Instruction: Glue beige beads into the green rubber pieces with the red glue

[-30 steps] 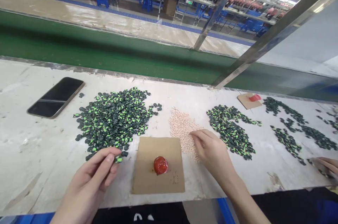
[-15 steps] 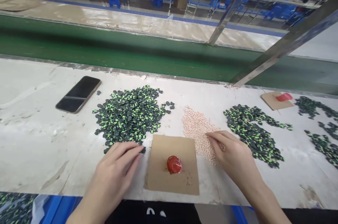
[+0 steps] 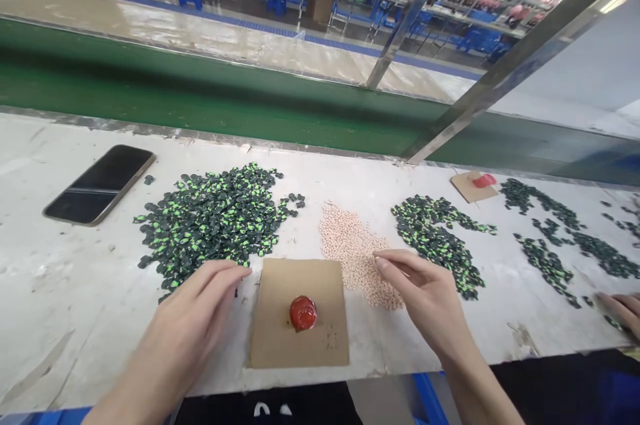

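Your left-hand fingers (image 3: 227, 276) are stretched forward and loosely together, tips touching the near edge of the big pile of black-and-green pieces (image 3: 213, 221). No piece visibly pinched; the undersides are hidden, so I can't tell if one sits under the tips.

Right-hand fingers (image 3: 395, 263) point to 9 o'clock, loosely together, tips over the near right part of the pink pellet pile (image 3: 356, 253). Can't tell whether a pellet is pinched.

Layout, taking the cardboard square (image 3: 299, 311) as centre:
- red blob (image 3: 303, 312) sits on it, roughly in the middle; neither hand touches it
- big black-and-green pile at 10–11 o'clock, just beside the card's far left corner
- pink pellets at 1 o'clock, touching the card's far right corner
- second black-and-green pile (image 3: 437, 241) at 2 o'clock, just beyond your right hand (image 3: 427, 298)
- left hand (image 3: 193, 318) at 9 o'clock, right hand at 3 o'clock, both clear of the card

Progress, my read: the smaller right pile may be pieces already done, the larger left pile stock not yet handled. If so, well under half through. Can't confirm from the pieces themselves, too small to see a difference.

Also on the tabletop (image 3: 75, 291): phone (image 3: 99, 185) at far left, well apart from the work. Farther right, another card with a red piece (image 3: 474, 183), more dark pieces, and another person's hand (image 3: 623, 310) at the right edge.
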The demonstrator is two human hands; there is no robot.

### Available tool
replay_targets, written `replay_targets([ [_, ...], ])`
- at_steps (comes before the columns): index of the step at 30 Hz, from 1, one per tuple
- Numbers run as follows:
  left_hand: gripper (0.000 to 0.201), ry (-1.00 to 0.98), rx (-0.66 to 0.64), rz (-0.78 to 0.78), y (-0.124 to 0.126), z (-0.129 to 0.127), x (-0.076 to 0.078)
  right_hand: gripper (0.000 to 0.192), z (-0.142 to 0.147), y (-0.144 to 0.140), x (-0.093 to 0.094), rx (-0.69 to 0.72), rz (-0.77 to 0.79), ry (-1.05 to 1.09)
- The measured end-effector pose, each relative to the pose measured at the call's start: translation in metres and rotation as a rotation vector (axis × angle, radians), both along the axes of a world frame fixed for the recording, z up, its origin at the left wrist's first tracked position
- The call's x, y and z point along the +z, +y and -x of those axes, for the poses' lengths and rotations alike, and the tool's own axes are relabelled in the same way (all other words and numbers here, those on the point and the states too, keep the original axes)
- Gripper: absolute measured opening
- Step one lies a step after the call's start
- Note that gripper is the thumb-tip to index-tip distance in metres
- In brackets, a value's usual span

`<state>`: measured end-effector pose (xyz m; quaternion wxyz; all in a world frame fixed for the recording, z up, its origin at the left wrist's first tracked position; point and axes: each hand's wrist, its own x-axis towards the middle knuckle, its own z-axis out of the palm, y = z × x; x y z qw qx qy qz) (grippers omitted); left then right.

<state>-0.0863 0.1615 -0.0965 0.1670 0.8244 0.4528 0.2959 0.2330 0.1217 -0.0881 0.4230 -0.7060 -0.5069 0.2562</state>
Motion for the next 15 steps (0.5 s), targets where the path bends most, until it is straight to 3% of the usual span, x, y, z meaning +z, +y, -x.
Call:
replay_targets([
  [3, 0.020, -0.367, 0.100, 0.263, -0.012, -0.020, 0.022, 0.025, 0.003, -0.008, 0.003, -0.016, 0.040, 0.180],
  [6, 0.021, -0.527, 0.031, 0.385, -0.022, -0.044, 0.039, 0.038, 0.008, -0.013, 0.005, -0.016, 0.060, 0.305],
  [9, 0.021, -0.600, -0.056, 0.401, -0.027, -0.065, 0.043, 0.041, 0.010, -0.013, 0.004, -0.020, 0.066, 0.361],
  [15, 0.023, -0.550, -0.163, 0.271, -0.029, -0.077, 0.033, 0.019, 0.000, 0.004, -0.009, -0.101, 0.030, 0.253],
])
